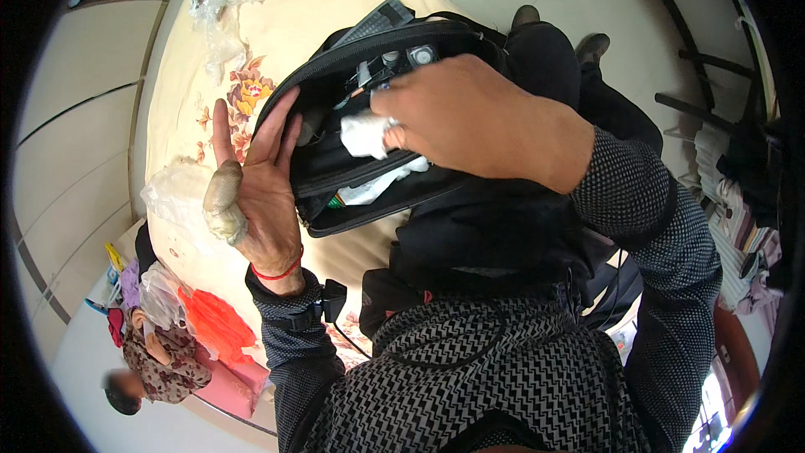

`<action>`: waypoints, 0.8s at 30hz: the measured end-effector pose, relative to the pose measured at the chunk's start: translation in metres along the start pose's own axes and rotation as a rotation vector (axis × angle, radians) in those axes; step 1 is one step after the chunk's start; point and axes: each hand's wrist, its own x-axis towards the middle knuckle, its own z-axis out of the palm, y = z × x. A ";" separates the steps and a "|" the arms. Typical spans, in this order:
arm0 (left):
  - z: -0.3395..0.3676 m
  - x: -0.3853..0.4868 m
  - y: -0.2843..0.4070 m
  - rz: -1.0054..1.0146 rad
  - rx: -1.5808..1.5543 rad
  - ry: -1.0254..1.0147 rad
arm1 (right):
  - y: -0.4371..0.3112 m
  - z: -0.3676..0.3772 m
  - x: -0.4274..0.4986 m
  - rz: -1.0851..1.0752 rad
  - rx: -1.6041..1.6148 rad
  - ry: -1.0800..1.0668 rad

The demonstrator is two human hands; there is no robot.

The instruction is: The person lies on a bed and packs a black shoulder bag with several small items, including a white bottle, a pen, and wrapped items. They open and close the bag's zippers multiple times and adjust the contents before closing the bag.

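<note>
A black zippered bag (352, 184) gapes before me on the bed, its compartments facing up. My right hand (478, 116), slightly blurred, is over the main compartment and pinches a crumpled white tissue or wrapper (365, 134). My left hand (270, 195) is spread palm-up at the bag's left edge, some fingers just inside the opening and touching the rim. Its thumb wears a tan covering (225, 192). Inside lie a small grey-and-white device (421, 55) and thin items I cannot make out. White plastic or paper (380, 185) shows in the front compartment.
The bed (302, 6) has a cream floral sheet. Clear plastic bags (220, 31) lie at its far left, with a red plastic bag (217, 324) nearer. A person (157, 358) sits at lower left. Clothes (742, 220) hang at right. A cable (465, 362) crosses my chest.
</note>
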 end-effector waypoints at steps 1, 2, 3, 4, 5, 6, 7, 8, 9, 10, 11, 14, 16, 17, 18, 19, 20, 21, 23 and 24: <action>0.002 0.000 0.000 -0.009 0.017 0.031 | 0.000 0.000 0.005 0.025 -0.021 0.018; 0.004 -0.001 0.000 -0.012 0.022 0.042 | 0.002 -0.001 0.011 0.033 -0.036 0.045; 0.005 -0.001 0.000 -0.022 0.044 0.060 | 0.002 0.000 0.016 0.040 -0.052 0.071; 0.005 -0.001 0.000 -0.025 0.054 0.059 | 0.002 0.000 0.021 0.031 -0.096 0.062; 0.004 -0.001 0.000 -0.005 0.034 0.022 | -0.001 0.004 0.025 0.058 -0.206 0.008; 0.003 0.000 0.000 -0.011 0.041 0.011 | -0.007 0.009 0.030 0.050 -0.324 0.011; 0.001 0.001 0.000 0.008 0.019 -0.036 | -0.011 0.013 0.033 0.055 -0.448 -0.024; -0.001 0.001 0.000 0.028 -0.005 -0.081 | -0.014 0.014 0.035 0.024 -0.572 -0.047; -0.002 0.001 -0.001 0.045 0.018 -0.094 | -0.016 0.015 0.034 -0.007 -0.560 0.017; -0.004 0.000 -0.002 0.062 0.040 -0.105 | -0.019 0.014 0.031 -0.017 -0.529 0.018; -0.005 0.000 -0.002 0.079 0.062 -0.114 | -0.021 0.012 0.028 -0.029 -0.499 0.019; -0.004 -0.007 -0.004 0.078 0.140 0.007 | -0.022 0.005 0.025 -0.161 -0.425 0.108; -0.002 -0.008 -0.006 0.143 0.166 0.036 | -0.020 0.006 0.033 -0.220 -0.340 0.025; -0.001 -0.009 -0.007 0.161 0.153 0.040 | -0.021 0.012 0.045 -0.220 -0.287 -0.079; 0.000 -0.010 -0.008 0.178 0.140 0.043 | -0.022 0.018 0.056 -0.224 -0.226 -0.172; 0.000 -0.010 -0.009 0.195 0.127 0.054 | -0.022 0.026 0.065 -0.136 -0.092 -0.204; 0.001 -0.012 -0.011 0.204 0.090 0.037 | -0.022 0.036 0.073 -0.053 0.050 -0.224; 0.001 -0.013 -0.013 0.221 0.097 0.029 | -0.020 0.045 0.080 0.044 0.189 -0.254; 0.001 -0.014 -0.018 0.255 0.094 0.005 | -0.016 0.061 0.090 0.058 0.117 -0.305; 0.000 -0.016 -0.019 0.232 0.045 0.007 | -0.020 0.072 0.097 0.106 0.110 -0.321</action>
